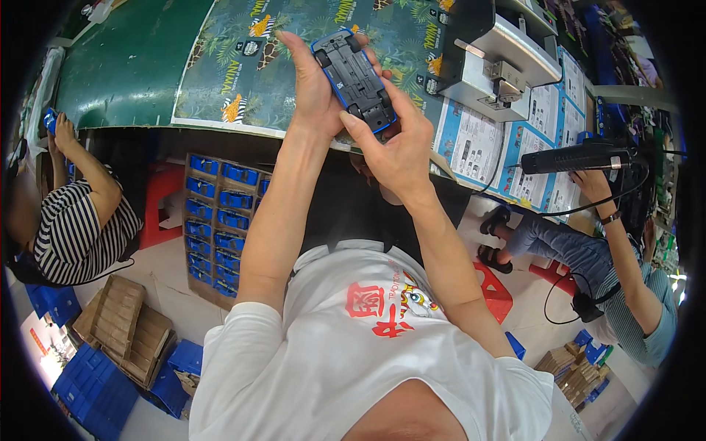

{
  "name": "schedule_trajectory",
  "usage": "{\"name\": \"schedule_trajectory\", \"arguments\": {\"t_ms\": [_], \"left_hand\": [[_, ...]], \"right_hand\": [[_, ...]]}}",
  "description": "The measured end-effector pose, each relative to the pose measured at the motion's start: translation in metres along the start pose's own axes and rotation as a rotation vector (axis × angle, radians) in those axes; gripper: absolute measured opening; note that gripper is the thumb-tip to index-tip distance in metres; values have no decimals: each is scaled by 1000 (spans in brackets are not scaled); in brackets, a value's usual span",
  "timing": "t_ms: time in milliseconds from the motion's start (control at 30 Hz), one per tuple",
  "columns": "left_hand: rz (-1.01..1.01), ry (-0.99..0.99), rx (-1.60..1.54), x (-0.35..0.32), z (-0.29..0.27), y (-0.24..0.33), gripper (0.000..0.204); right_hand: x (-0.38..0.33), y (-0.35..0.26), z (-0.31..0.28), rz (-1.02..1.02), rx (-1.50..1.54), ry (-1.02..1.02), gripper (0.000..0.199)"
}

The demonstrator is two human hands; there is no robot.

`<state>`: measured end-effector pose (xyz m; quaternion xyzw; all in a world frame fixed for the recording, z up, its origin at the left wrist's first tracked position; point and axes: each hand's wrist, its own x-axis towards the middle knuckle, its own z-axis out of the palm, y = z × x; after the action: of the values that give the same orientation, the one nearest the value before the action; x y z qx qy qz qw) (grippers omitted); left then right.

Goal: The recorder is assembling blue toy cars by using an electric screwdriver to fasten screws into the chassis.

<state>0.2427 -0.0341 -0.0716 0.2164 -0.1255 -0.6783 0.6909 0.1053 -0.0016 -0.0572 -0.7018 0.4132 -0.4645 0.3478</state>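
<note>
A toy car (351, 76) is held up over the bench's near edge, turned so its black underside faces me and its blue body shows only as a rim. My left hand (316, 92) supports it from the left, thumb stretched upward and fingertips showing past the far side. My right hand (397, 143) grips the car's near right end, its thumb on the underside close to a wheel. Both hands are closed round the car. The car's top is hidden from view.
A cardboard tray (220, 220) with several blue toy cars stands below the bench at left. A metal machine (500, 66) and a black electric screwdriver (573, 159) are at right. Co-workers sit on both sides; one holds a blue piece (50, 120). Blue crates (95, 393) stand lower left.
</note>
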Motion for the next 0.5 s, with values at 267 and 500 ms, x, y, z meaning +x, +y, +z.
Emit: {"name": "schedule_trajectory", "arguments": {"t_ms": [267,500], "left_hand": [[-17,-35,-27,-1,1,1,100],[-14,-105,-28,-2,-3,0,97]], "right_hand": [[0,2,3,-129,-81,41,57],[-1,6,3,-132,-81,39,56]]}}
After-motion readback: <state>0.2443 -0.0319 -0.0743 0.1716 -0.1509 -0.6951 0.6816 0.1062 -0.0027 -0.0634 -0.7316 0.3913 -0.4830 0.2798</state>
